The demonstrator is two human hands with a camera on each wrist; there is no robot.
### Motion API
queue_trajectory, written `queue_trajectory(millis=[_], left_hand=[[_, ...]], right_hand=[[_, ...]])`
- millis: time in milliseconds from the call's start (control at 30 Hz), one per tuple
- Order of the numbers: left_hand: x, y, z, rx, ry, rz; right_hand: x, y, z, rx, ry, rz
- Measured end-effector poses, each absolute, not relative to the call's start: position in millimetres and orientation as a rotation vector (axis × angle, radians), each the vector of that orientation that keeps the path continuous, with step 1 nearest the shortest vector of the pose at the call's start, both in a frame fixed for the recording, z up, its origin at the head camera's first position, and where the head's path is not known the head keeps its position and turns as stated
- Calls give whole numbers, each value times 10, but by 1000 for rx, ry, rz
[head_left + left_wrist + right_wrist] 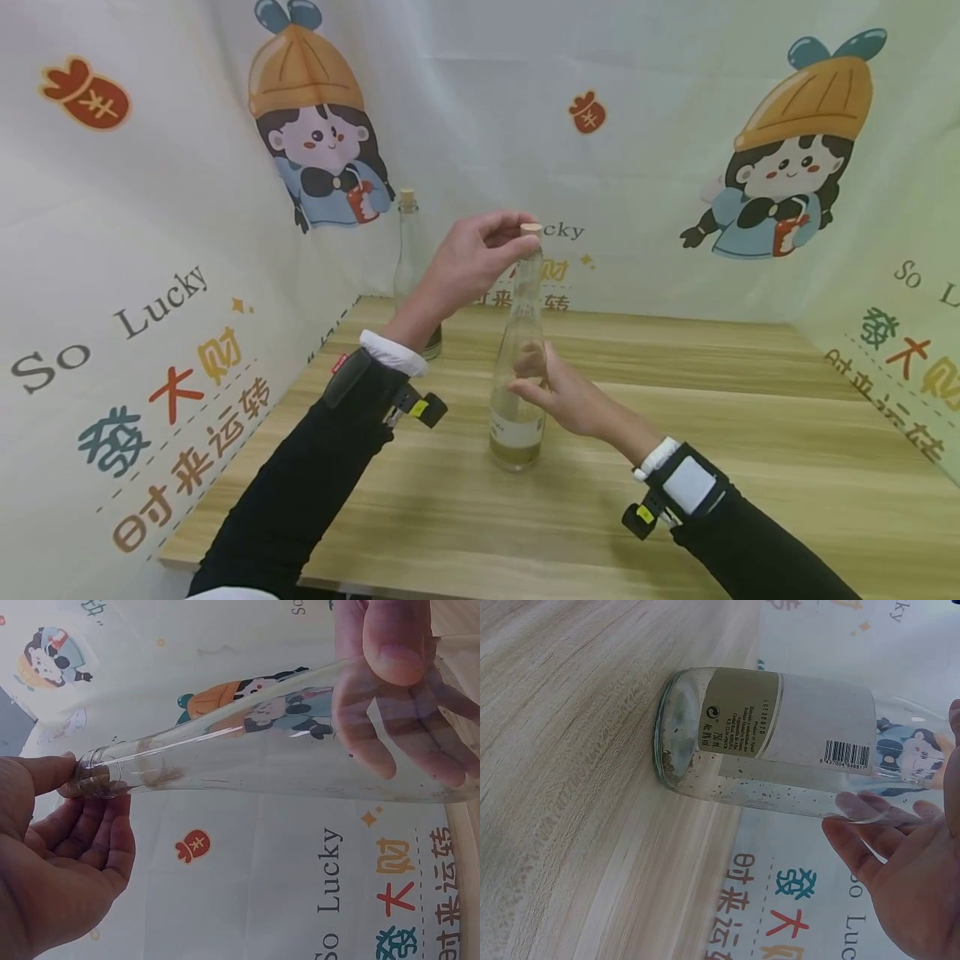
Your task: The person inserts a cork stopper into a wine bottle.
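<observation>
A clear glass bottle [514,354] stands upright on the wooden table, with a white and gold label [825,712] low on its body. In its mouth sits a cork [531,229], part of which shows inside the neck in the left wrist view. My left hand [471,260] pinches the cork's top between thumb and fingers. Lower down, my right hand [573,393] holds the bottle's body, the thumb in front and the fingers behind, visible through the glass. Small droplets or specks cling to the inside of the glass in the right wrist view.
Behind my left forearm stands a second corked clear bottle [407,250], its lower part mostly hidden by the wrist. The light wood table [675,467] meets a printed cloth backdrop [480,125] at the back and sides.
</observation>
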State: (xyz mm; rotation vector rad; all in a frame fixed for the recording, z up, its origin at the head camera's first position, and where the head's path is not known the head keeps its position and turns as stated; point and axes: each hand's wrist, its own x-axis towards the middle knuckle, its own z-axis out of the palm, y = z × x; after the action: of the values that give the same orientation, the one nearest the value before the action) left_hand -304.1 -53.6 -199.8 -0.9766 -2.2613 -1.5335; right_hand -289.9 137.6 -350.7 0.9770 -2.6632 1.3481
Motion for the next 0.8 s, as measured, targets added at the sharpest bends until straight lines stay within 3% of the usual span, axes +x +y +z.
queue_trajectory(millis=[800], left_hand=[[-2992,-465,-2060,-904,-2217,-1357]], right_hand=[[-2908,1373,-3511,977,-2649,1364]])
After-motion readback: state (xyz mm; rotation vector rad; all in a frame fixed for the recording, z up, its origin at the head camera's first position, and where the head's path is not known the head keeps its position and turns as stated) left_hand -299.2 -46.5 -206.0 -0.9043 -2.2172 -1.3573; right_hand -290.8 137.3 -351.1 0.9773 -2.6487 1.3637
